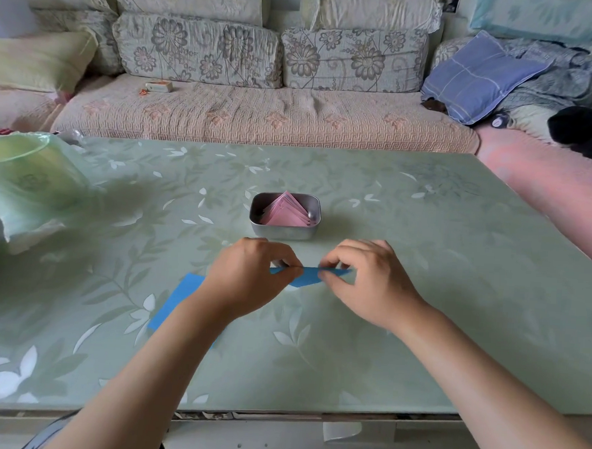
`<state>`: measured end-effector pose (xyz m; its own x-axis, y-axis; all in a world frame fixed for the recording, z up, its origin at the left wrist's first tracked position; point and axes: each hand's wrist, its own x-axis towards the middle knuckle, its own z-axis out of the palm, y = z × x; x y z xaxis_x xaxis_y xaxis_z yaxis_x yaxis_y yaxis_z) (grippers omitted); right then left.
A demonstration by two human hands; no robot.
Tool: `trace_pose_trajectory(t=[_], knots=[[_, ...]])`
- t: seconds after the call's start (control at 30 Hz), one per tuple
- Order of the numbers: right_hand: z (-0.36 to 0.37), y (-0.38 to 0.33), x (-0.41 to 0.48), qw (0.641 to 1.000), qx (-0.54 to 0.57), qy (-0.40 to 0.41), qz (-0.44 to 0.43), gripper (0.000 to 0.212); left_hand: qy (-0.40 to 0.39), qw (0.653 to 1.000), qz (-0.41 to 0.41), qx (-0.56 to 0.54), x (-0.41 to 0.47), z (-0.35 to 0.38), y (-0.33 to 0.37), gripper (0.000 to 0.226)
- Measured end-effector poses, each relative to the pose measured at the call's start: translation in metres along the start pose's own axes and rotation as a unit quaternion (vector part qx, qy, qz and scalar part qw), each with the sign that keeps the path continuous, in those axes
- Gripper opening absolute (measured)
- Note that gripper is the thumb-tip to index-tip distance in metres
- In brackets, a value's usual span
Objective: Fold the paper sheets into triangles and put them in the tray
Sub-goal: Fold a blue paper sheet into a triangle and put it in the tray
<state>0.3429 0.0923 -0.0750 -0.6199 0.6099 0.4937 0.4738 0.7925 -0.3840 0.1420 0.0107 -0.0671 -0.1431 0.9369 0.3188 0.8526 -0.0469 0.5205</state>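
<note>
The blue sheet (310, 276) is held up off the table (421, 299), just on the near side of the tray (284, 233). The left hand (251, 273) pinches one end and the right hand (363, 279) nips the other between thumb and fingers. I see the sheet almost edge-on, so I can't tell how well its corners meet. To fold it well, I'd line up the edges first, then lay it flat and press along the crease. The tray holds a leaning stack of pink triangles (286, 215). A second blue sheet (177, 302) lies nearer than the tray and to its left, partly under the forearm. A green bagged tub (26, 182) sits far to the tray's left. Nothing stands between the hands and the tray.
</note>
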Motion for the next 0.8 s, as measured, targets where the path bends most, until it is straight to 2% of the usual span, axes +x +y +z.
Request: trace_pose_trajectory(t=[0.07,0.2,0.37,0.5,0.8], knots=[[0.003,-0.003,0.000,1.000,-0.005,0.008,-0.007,0.006,0.007,1.000,0.009,0.007,-0.001,0.002,0.001,0.006],[0.006,-0.005,0.000,1.000,-0.010,0.002,-0.017,0.009,0.033,0.996,0.076,0.041,-0.005,0.005,0.009,0.006],[0.006,-0.007,-0.002,0.999,-0.019,-0.008,-0.029,0.012,0.021,0.993,0.097,0.062,-0.006,0.007,0.015,0.011],[0.003,-0.007,-0.001,0.999,-0.017,-0.016,-0.027,0.009,0.013,0.994,0.089,0.061,-0.004,0.002,0.015,0.004],[-0.006,0.001,0.002,1.000,-0.029,-0.006,-0.004,0.015,-0.016,0.999,0.008,0.046,-0.001,-0.022,-0.007,0.008]])
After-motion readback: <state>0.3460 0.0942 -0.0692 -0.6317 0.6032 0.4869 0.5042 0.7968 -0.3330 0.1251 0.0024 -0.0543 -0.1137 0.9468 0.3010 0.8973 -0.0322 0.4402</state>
